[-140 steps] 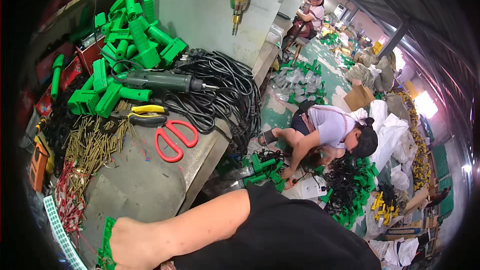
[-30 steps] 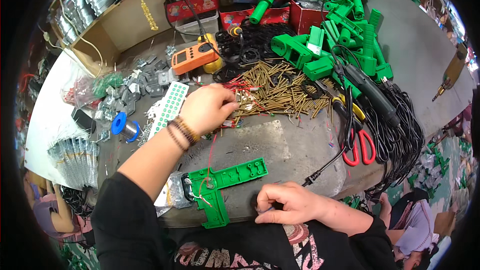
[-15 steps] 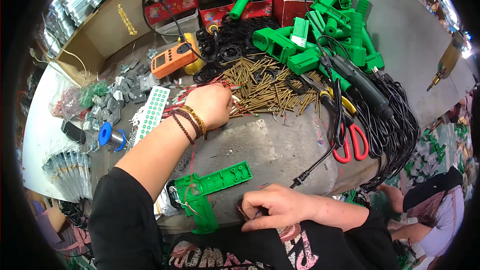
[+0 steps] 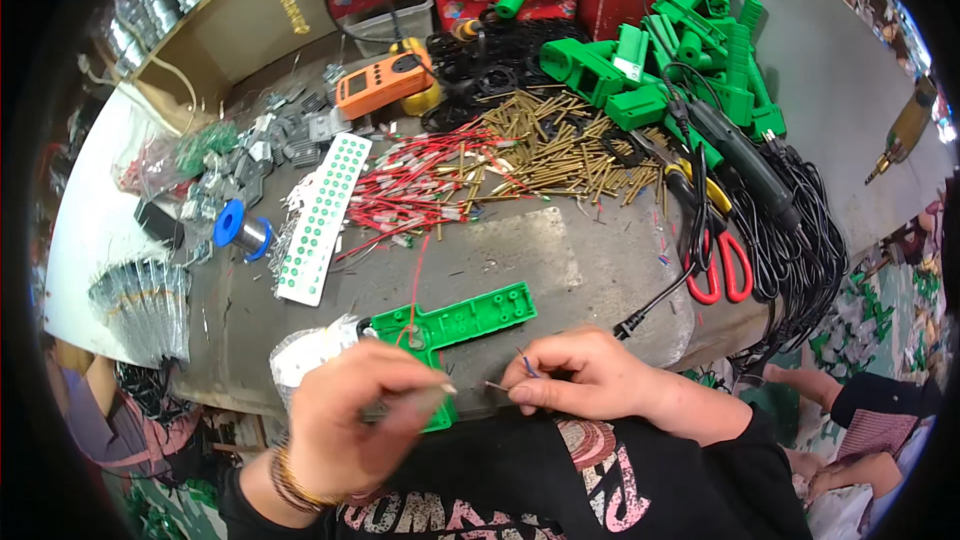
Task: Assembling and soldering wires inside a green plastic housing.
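The right hand [image 4: 590,380] pinches a thin blue wire [image 4: 526,364] between pressed fingers at the table's [image 4: 560,260] near edge. The left hand [image 4: 350,420], blurred, has its fingers curled over the green plastic shell [image 4: 465,320]; whether they grip it cannot be told. A white strip of green round stickers [image 4: 322,215] lies beside red wires [image 4: 420,185]. Red boxes [image 4: 500,0] stand at the back.
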The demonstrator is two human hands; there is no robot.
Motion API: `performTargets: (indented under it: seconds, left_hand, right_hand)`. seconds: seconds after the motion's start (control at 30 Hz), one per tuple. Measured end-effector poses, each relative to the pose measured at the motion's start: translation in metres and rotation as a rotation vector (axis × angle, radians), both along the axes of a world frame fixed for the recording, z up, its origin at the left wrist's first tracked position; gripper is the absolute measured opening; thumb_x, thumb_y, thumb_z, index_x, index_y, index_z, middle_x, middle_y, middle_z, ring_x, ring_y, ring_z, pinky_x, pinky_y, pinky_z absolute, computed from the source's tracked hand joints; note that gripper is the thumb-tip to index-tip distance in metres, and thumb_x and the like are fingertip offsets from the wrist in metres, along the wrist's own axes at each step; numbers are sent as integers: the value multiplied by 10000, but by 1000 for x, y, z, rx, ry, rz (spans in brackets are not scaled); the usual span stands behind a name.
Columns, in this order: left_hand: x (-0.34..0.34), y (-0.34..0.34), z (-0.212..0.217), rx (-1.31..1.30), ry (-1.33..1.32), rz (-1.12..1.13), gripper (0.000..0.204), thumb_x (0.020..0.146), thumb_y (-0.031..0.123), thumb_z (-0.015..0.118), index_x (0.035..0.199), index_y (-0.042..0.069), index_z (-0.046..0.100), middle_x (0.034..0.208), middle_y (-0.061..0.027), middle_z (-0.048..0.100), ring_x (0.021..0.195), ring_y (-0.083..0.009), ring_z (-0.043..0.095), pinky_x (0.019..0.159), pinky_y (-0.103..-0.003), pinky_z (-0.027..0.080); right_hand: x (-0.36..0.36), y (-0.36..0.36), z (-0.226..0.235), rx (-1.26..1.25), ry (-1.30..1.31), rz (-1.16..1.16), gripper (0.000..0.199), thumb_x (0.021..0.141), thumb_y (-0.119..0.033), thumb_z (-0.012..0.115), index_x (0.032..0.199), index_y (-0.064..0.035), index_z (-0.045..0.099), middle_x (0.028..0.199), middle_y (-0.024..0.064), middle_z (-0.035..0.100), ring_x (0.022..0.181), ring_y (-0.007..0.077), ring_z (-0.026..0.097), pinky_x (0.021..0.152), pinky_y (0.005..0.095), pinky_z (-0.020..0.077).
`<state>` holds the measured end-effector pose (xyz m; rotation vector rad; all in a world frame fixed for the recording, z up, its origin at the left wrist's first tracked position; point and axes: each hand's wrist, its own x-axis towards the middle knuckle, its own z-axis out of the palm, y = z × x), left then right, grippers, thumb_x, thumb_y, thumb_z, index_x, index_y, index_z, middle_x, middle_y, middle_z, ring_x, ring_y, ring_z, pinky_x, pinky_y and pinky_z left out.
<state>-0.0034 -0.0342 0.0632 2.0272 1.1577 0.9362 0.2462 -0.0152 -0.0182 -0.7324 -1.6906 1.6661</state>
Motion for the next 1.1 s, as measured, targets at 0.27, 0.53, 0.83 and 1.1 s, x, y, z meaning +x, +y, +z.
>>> performTargets:
  seconds: [0.27,0.53,0.83,1.1]
  left_hand:
    - [-2,-21,-35,116,-24,-63,245,745,15,802,976,64,738,818,-70,698,692,-213,671,597,-289,537]
    - [-5,-23,-36,587,291,-190,325,697,12,738,1021,35,727,898,-65,672,685,-208,655,563,-291,514]
    - [-4,-29,-42,-427,-460,-26,175,820,31,785,986,28,730,888,-94,717,788,-157,698,675,-265,567]
    - [-2,-27,-40,-374,-319,-20,127,833,39,779,947,26,723,879,-90,718,761,-157,696,680,-267,572]
  right_hand:
    - [-16,-13,34,305,-181,-62,111,868,-131,750,852,-39,690,644,-3,595,557,93,547,521,269,429]
    - [-27,-23,29,324,-169,-207,89,858,-102,713,831,-40,655,583,32,540,477,115,483,473,291,396]
    - [-19,-21,34,394,-105,-121,108,858,-133,728,851,-43,670,568,17,517,464,111,476,464,284,372]
    - [-17,-19,29,451,-127,-151,114,838,-151,735,829,-64,664,554,10,503,464,159,503,457,314,383]
